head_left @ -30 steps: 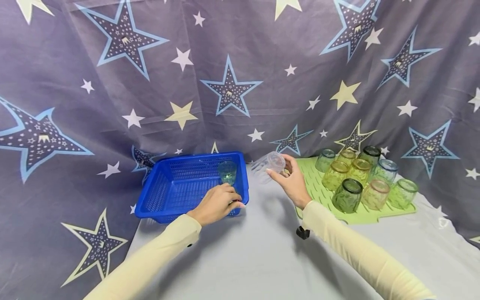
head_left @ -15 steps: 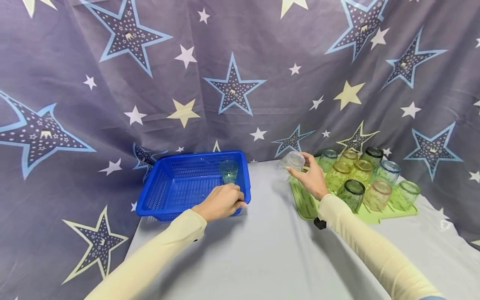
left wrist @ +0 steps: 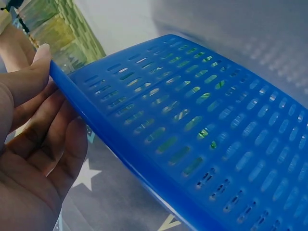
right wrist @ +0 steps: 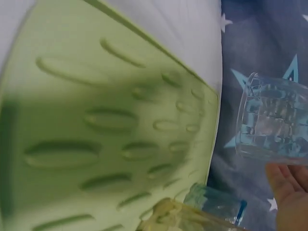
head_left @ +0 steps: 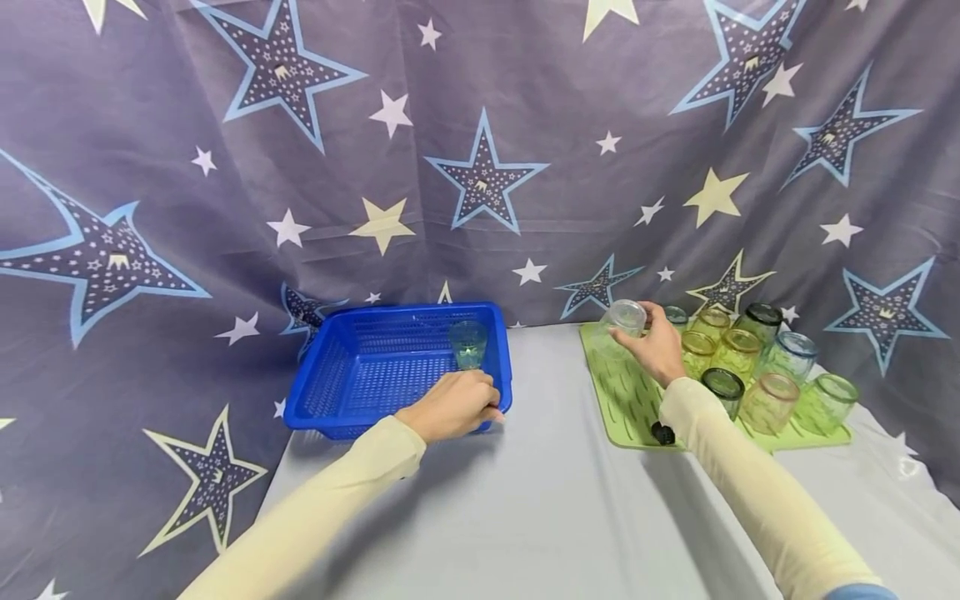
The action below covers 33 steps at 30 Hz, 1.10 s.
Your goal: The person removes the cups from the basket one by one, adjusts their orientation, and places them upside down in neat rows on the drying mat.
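Observation:
My left hand (head_left: 452,407) grips the near right rim of the blue plastic basket (head_left: 298,398). In the left wrist view, the thumb (left wrist: 36,79) and fingers lie on either side of the rim. A greenish glass (head_left: 468,343) stands inside the basket at its right end. My right hand (head_left: 660,348) holds a clear glass (head_left: 622,325) by its side, bottom up, over the back left part of the green drying mat (head_left: 626,412). From the right wrist, the clear glass (right wrist: 274,120) shows a patterned wall.
On the mat, several tinted glasses stand upside down, among them a dark green one (head_left: 722,385), a pink one (head_left: 770,402) and a blue-rimmed one (head_left: 789,357). A star-patterned curtain (head_left: 480,250) hangs behind the white table (head_left: 525,500).
My right hand has carried the clear glass rightward from beside the basket to over the mat, turning it more upright. The left hand stays at the basket rim.

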Tool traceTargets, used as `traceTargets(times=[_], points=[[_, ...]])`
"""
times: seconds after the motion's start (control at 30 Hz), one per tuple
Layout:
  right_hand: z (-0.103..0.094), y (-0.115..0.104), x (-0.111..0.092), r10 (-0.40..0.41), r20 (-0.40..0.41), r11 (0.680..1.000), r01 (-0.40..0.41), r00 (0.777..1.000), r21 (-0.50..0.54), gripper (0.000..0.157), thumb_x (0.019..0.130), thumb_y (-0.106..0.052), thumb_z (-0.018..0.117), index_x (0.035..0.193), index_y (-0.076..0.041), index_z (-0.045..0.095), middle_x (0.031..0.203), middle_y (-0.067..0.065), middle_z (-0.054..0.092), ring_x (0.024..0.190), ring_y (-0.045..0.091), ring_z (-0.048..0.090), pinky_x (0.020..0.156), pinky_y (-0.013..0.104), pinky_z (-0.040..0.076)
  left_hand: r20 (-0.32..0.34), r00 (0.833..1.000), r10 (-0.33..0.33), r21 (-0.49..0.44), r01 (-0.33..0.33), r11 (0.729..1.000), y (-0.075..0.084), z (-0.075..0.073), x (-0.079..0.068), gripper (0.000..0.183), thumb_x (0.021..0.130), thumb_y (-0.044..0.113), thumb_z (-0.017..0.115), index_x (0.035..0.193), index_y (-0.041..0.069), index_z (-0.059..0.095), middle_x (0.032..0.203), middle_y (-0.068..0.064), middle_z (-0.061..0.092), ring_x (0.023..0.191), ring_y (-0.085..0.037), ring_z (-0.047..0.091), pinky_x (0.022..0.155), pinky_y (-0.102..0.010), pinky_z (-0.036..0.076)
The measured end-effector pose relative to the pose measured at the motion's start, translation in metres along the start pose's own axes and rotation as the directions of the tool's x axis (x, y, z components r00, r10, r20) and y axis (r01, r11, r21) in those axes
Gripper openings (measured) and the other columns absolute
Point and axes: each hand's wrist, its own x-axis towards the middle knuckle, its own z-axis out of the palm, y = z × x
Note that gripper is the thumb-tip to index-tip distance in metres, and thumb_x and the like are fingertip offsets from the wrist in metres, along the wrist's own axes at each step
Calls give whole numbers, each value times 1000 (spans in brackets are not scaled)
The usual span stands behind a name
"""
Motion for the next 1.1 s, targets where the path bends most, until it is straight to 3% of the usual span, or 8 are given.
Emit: traceTargets(times=[0.37,0.57,0.7,1.1], points=[[-8,9,9,48,-19,995,-49,999,-81,82,92,-32,78,153,3,36,138,33,53,124,49,52,104,61,42,-20,1000,7,27,-6,1000,6,1,-2,33,92,34,79,66,22,63,67,8,51,59,-8,53,49,-26,44],[-6,13,14,113,-1,990,-112,994,-90,82,93,-33,76,154,3,34,137,34,52,125,51,49,102,63,42,-29,999,30,101,-27,994,11,1,-2,26,93,31,79,73,18,70,71,6,55,65,-14,58,51,-30,47],[-4,13,19,154,21,984,-151,988,-93,84,94,-34,74,155,3,31,139,34,50,127,52,47,103,63,42,-22,1000,13,113,-10,994,10,1,-2,25,95,29,77,74,18,71,71,6,52,65,-12,55,48,-27,43],[3,17,35,194,11,973,-191,981,-133,86,93,-32,75,156,3,29,140,37,49,132,56,42,106,65,38,-36,999,25,166,-19,986,7,1,0,21,95,26,76,78,16,74,73,3,55,68,-16,57,50,-30,46]])
